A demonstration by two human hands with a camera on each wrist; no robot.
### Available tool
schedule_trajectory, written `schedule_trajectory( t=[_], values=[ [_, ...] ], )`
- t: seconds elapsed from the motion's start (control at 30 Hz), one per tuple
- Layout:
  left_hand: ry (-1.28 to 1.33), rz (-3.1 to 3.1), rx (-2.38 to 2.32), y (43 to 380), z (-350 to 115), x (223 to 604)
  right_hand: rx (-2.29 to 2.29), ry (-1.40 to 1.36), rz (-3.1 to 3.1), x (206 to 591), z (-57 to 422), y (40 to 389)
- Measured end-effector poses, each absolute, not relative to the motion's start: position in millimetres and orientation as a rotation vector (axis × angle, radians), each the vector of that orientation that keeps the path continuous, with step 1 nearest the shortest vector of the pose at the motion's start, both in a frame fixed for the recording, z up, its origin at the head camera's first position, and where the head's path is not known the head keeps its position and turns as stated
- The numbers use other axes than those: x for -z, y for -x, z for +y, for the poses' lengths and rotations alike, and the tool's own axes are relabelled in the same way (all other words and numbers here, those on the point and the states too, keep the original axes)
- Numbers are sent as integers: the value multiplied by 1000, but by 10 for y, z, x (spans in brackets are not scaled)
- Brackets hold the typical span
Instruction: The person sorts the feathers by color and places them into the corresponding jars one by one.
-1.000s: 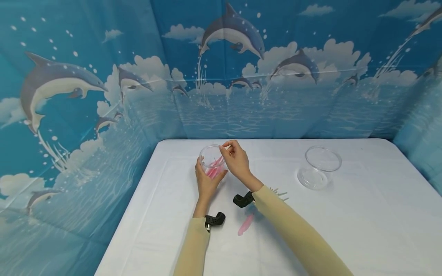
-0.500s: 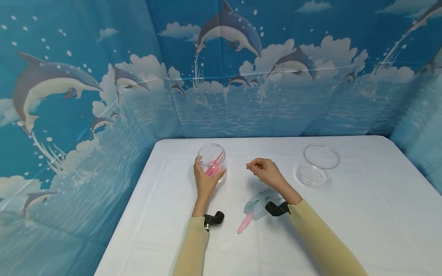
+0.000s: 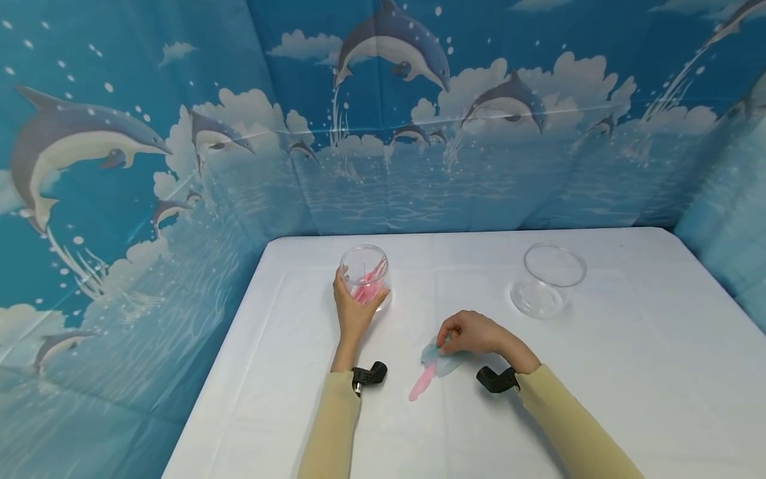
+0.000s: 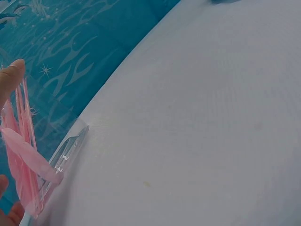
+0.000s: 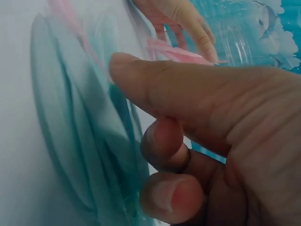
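My left hand [image 3: 354,313] holds a clear round jar [image 3: 365,250] around its side, thumb and fingers spread apart. Inside stand pink feathers [image 3: 366,293], their thin quills pointing up; the left wrist view shows those feathers [image 4: 23,160] behind the clear wall. My right hand [image 3: 475,332], fingers bent, is low over a heap of teal feathers [image 3: 449,364]. One pink feather [image 3: 422,382] lies beside the heap. In the right wrist view its quill runs up to the thumb tip, with the index finger hidden behind the thumb; I cannot tell if they pinch it.
A second clear jar [image 3: 541,303] stands at the right rear of the table, with nothing seen in it. White cloth [image 3: 646,372] covers the table. A blue dolphin-print curtain [image 3: 383,193] hangs behind and at both sides.
My right hand has left the left jar's rim and come down toward the front right, over the teal feathers. The left hand keeps its hold on the jar.
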State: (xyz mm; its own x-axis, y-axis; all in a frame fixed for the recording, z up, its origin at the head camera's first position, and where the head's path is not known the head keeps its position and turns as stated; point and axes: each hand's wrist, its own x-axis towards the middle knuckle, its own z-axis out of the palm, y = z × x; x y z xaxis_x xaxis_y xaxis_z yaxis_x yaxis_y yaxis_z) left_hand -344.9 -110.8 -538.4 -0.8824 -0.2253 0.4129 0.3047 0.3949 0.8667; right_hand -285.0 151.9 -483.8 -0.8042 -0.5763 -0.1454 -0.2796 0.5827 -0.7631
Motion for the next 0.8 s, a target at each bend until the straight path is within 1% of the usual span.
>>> schedule_trajectory(
  t=[0.43, 0.8],
  values=[
    [67, -2196, 1506, 3445, -1102, 5374, 910, 795, 2479, 4891, 1497, 2889],
    [99, -2197, 1488, 3444, -1108, 5362, 780, 977, 2448, 4907, 1487, 2963]
  ],
)
